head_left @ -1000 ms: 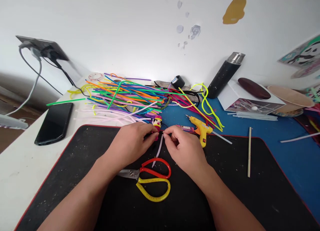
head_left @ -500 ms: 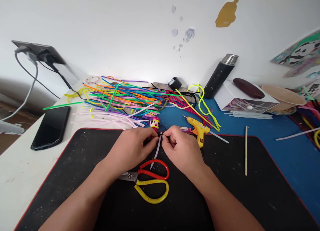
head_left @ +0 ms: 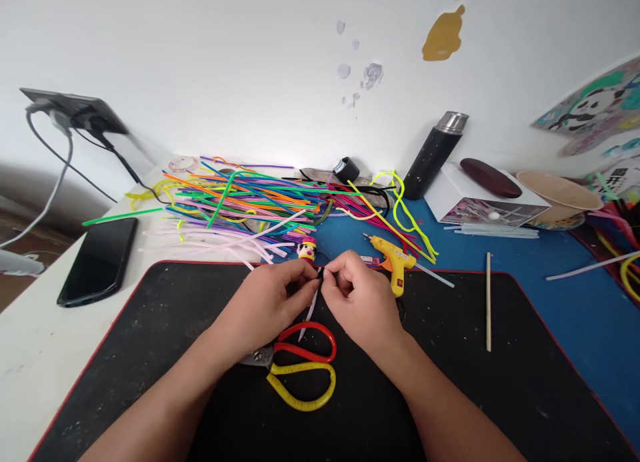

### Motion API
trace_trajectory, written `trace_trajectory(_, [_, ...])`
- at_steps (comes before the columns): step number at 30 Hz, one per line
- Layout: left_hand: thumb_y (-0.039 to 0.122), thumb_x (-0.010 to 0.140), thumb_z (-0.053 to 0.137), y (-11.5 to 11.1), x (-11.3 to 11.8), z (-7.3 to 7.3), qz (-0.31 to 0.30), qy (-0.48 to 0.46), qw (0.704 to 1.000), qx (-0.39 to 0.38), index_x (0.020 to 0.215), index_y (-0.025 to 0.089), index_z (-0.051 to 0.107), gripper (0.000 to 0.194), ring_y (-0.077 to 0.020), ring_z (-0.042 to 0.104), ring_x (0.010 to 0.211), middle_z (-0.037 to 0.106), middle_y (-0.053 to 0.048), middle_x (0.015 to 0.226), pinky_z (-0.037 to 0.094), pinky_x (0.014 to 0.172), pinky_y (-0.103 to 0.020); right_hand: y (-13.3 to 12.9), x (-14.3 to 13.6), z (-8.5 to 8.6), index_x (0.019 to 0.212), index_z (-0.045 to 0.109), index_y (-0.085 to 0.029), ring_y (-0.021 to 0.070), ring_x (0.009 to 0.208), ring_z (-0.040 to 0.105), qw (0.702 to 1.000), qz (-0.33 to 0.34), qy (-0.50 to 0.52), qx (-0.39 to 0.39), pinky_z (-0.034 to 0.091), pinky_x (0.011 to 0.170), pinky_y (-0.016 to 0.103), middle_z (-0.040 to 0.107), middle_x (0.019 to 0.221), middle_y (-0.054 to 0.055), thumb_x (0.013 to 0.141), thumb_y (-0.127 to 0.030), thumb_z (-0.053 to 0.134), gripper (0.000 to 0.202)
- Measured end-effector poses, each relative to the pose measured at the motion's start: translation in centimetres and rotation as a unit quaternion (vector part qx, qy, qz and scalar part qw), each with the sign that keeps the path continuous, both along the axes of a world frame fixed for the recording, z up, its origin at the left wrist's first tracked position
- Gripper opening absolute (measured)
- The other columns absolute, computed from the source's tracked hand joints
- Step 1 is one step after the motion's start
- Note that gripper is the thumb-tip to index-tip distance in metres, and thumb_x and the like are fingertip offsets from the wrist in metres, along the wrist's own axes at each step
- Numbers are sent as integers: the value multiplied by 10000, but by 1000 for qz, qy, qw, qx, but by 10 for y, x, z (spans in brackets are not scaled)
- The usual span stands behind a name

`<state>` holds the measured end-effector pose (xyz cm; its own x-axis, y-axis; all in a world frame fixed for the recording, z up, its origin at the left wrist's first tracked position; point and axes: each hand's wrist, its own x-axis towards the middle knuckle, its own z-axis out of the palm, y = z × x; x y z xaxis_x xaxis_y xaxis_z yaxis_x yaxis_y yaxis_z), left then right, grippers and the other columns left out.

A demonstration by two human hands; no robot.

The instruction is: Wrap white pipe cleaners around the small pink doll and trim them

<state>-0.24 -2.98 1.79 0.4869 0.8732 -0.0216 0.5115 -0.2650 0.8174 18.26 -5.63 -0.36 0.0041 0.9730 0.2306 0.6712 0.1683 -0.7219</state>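
My left hand [head_left: 267,299] and my right hand [head_left: 363,302] meet over the back of the black mat, thumbs and forefingers pinched. Between the fingertips is a small black piece [head_left: 321,274], possibly a bit of pipe cleaner; most of it is covered. A white pipe cleaner [head_left: 311,310] lies below the fingertips, slanting toward the scissors [head_left: 303,367], which have one red and one yellow handle. My left forearm hides the blades. Just behind my left fingers is a small figure [head_left: 307,251] with a pink and yellow hat; its lower part is hidden.
Many coloured pipe cleaners [head_left: 240,195] are heaped at the back. A yellow glue gun [head_left: 395,259] lies to the right, and a wooden stick [head_left: 489,302] is on the mat [head_left: 450,382]. A phone [head_left: 99,261] is on the left; a black flask [head_left: 433,155] leans by a white box [head_left: 445,199].
The view has shifted slightly. Both hands keep their pinch at nearly the same spot, and the black piece between them has turned a little.
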Motion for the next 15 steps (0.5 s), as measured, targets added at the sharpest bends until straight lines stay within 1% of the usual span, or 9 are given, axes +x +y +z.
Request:
trace_trajectory(2, [320,1018,569,2,-2,-3,20,7,999,36,921,231,718,198,-151,661,684,759,30,794,449,633,-249,1,1,2,873,621,-235,124,489,465,998,16,63,-24,344,530,259,470,558,-85,936,-257,601,69])
trace_trajectory(5, [301,1026,571,5,-5,-8,48,28,991,122,1014,238,748,188,-198,738,831,813,-19,944,511,732,-278,3,4,4,954,664,-226,130,508,500,984,38,162,-70,380,517,255,499,593,-75,971,-323,615,110])
trace_trajectory(7, [293,1031,570,7,-7,-11,57,32,985,162,1053,237,755,194,-226,760,921,825,-52,1028,550,814,-309,4,5,6,962,668,-221,119,466,482,964,57,232,-116,370,476,247,505,586,-79,986,-379,623,165])
trace_trajectory(9, [288,1036,569,9,-8,-13,60,30,981,184,1062,238,757,196,-234,767,954,827,-66,1061,572,863,-325,5,5,8,941,657,-218,103,414,451,939,76,291,-164,341,437,235,505,552,-90,986,-426,638,214])
trace_trajectory(11, [277,1042,564,9,-9,-14,56,28,978,197,1065,236,759,200,-233,768,964,828,-70,1067,583,885,-329,6,6,9,930,653,-212,95,391,441,918,89,333,-199,331,427,225,512,519,-97,977,-457,661,249])
trace_trajectory(15, [251,1052,564,9,-10,-13,48,24,974,221,1079,217,763,203,-230,765,961,826,-77,1057,587,883,-327,7,7,7,935,663,-204,87,377,432,877,95,409,-232,310,418,216,502,492,-108,948,-491,708,291])
